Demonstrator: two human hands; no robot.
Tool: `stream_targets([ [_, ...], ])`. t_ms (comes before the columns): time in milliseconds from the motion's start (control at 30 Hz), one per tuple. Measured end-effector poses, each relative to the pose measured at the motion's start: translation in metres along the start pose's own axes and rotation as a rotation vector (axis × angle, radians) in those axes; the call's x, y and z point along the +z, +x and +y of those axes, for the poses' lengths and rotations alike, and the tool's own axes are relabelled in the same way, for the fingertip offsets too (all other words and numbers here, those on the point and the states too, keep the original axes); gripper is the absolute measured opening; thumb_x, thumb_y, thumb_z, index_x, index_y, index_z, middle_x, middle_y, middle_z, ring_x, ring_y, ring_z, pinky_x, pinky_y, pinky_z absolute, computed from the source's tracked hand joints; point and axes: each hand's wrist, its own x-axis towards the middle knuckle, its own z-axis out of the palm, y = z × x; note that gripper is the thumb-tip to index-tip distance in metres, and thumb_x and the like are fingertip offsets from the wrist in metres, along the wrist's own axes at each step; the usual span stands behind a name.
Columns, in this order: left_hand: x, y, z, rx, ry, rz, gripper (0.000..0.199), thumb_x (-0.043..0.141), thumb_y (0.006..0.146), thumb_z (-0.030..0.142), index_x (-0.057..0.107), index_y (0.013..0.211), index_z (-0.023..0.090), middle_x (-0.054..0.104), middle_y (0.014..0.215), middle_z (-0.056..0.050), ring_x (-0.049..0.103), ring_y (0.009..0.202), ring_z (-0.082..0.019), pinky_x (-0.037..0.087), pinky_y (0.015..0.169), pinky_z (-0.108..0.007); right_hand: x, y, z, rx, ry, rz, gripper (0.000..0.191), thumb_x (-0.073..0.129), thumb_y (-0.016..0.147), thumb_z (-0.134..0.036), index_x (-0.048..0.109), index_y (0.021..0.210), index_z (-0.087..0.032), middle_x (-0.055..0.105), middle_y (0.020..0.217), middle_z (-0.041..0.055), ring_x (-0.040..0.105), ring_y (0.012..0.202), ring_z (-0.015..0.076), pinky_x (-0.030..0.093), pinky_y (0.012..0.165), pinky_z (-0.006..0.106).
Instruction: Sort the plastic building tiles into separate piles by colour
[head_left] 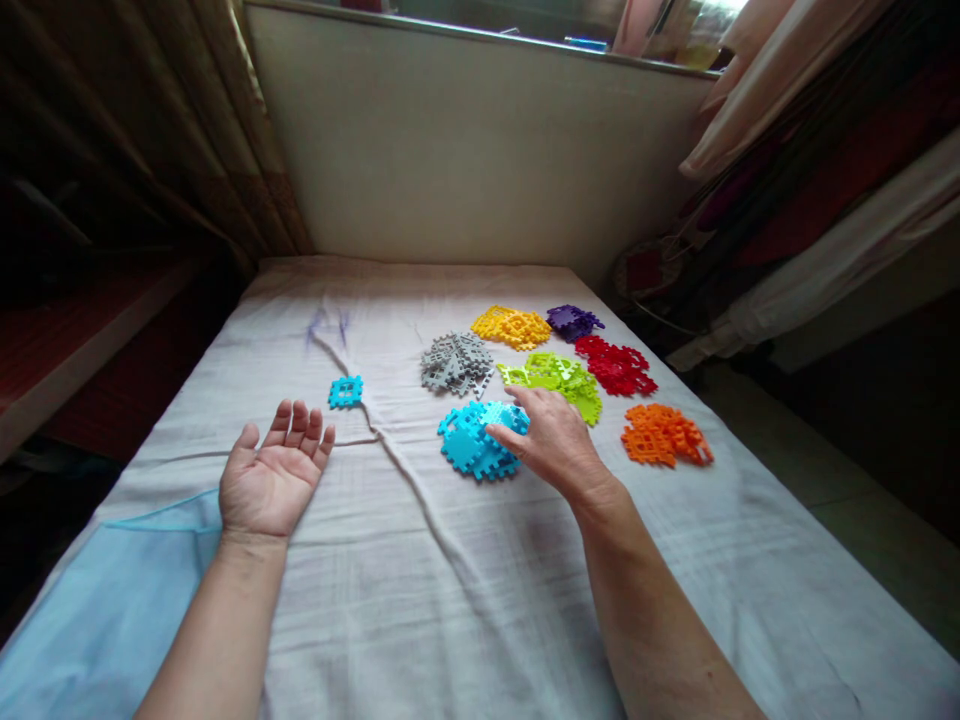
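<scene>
My right hand (pixel 553 438) reaches over the right side of a pile of blue interlocking tiles (pixel 480 445), thumb and fingers apart. Whether its fingertips touch the pile I cannot tell. Palm up, my left hand (pixel 274 478) rests above the sheet with its fingers loosely spread and nothing in it. A single blue square tile (pixel 346 392) with notched edges lies just beyond the left fingertips. Behind the right hand sits a lime green pile of tiles (pixel 559 380), partly hidden by it.
Further piles hold grey tiles (pixel 454 362), yellow tiles (pixel 510 326), purple tiles (pixel 574 322), red tiles (pixel 615 365) and orange tiles (pixel 664 435). They lie on a wrinkled white sheet (pixel 420 620). Light blue cloth (pixel 112 610) covers the left front. A pale panel (pixel 465 150) closes off the far end.
</scene>
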Motion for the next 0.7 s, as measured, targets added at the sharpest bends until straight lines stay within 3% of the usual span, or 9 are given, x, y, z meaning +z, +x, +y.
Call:
stream_targets([
  [133,0.002,-0.001,-0.001,0.001,-0.014,0.008,0.03,0.047,0.093,0.038,0.064,0.111,0.021,0.076,0.098,-0.007,0.072,0.095,-0.022,0.059,0.086,-0.042,-0.006,0.002,0.003,-0.02,0.041,0.086,0.039,0.057,0.091,-0.039,0.065,0.124,-0.019,0.07,0.116,0.012,0.061,0.109,0.027,0.044,0.095,0.039],
  [233,0.004,-0.003,-0.002,0.0,-0.026,0.005,0.03,0.045,0.094,0.038,0.064,0.109,0.02,0.076,0.096,-0.007,0.072,0.093,-0.022,0.059,0.085,-0.042,-0.007,0.007,-0.01,-0.077,0.06,0.126,0.033,0.055,0.093,-0.035,0.068,0.118,-0.02,0.071,0.114,0.0112,0.061,0.107,0.0261,0.044,0.095,0.038],
  [433,0.002,-0.004,-0.002,-0.002,-0.042,-0.006,0.03,0.043,0.095,0.037,0.065,0.107,0.019,0.076,0.096,-0.007,0.072,0.094,-0.022,0.059,0.086,-0.042,0.007,0.03,-0.087,-0.318,0.05,-0.035,0.03,0.053,0.094,-0.036,0.069,0.117,-0.022,0.069,0.117,0.0097,0.061,0.108,0.0252,0.046,0.094,0.036],
  [567,-0.002,-0.002,-0.001,-0.006,-0.035,-0.036,0.028,0.049,0.093,0.037,0.064,0.109,0.019,0.075,0.099,-0.007,0.072,0.097,-0.022,0.057,0.09,-0.044,0.037,0.057,-0.137,-0.434,0.045,-0.131,0.034,0.053,0.094,-0.03,0.062,0.126,-0.023,0.062,0.132,0.0097,0.06,0.114,0.0239,0.048,0.094,0.036],
  [700,-0.002,-0.002,0.0,-0.014,-0.047,-0.034,0.029,0.046,0.094,0.036,0.064,0.109,0.019,0.075,0.098,-0.008,0.071,0.097,-0.023,0.056,0.091,-0.045,0.067,0.08,-0.164,-0.487,0.035,-0.166,0.042,0.055,0.092,-0.033,0.057,0.133,-0.025,0.05,0.147,0.0103,0.056,0.122,0.0255,0.048,0.095,0.038],
])
